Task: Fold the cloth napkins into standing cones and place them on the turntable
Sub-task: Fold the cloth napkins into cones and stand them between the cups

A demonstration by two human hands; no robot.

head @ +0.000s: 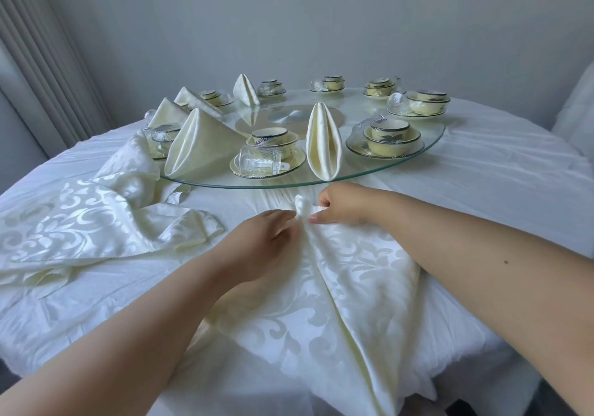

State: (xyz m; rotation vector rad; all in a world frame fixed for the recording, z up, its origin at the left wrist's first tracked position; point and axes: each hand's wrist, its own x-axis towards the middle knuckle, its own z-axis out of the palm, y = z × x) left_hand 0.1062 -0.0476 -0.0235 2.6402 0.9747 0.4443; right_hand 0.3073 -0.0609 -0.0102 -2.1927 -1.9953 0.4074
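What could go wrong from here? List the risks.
1. Both hands, left and right, pinch only the napkin tip; a slip could undo the folds.
2. The nearest cone stands at the turntable rim, right beyond the hands; lifting the napkin might knock it over.
3. The loose napkins lie against the turntable's edge, so turning it might drag them.

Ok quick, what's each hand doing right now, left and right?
Left hand: pinching the top corner of the napkin on the table.
Right hand: pinching the same corner from the other side.
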